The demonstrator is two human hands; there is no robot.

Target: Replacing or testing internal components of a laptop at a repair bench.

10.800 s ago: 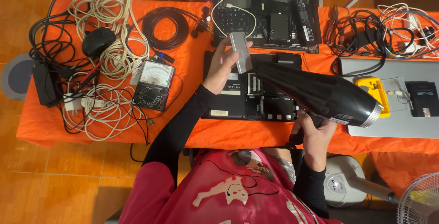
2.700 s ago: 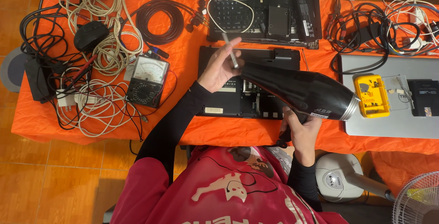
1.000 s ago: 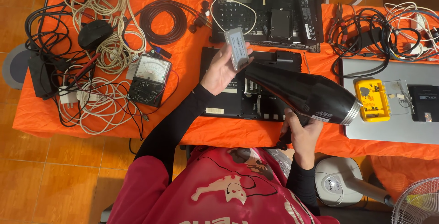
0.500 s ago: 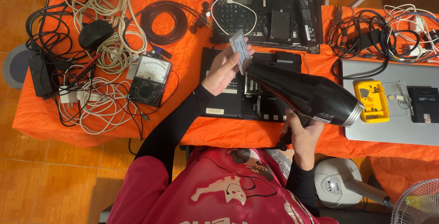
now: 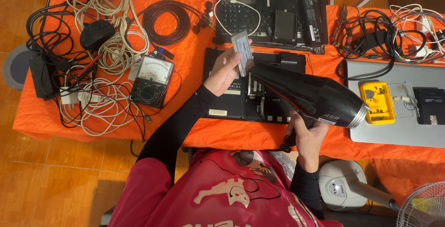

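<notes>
Head view: left hand [image 5: 225, 72] is closed around a small flat silver drive [image 5: 243, 53], pinching its lower edge and tilting it up above the open black laptop base [image 5: 252, 98], right at the nozzle of the black hair dryer [image 5: 309, 95]. Right hand [image 5: 307, 133] is wrapped shut on the dryer's handle, barrel aimed up-left at the drive, so the outlet faces it; nozzle and drive look just about touching.

Containers: yellow parts box [image 5: 378, 102] sits open on the silver laptop lid [image 5: 398, 132] at right, with small bits inside, too small to identify. A second opened laptop [image 5: 271, 16] lies further back, components exposed. Analog multimeter [image 5: 153, 79] and tangled cables [image 5: 99, 55] lie left on the orange cloth [image 5: 190, 74].
</notes>
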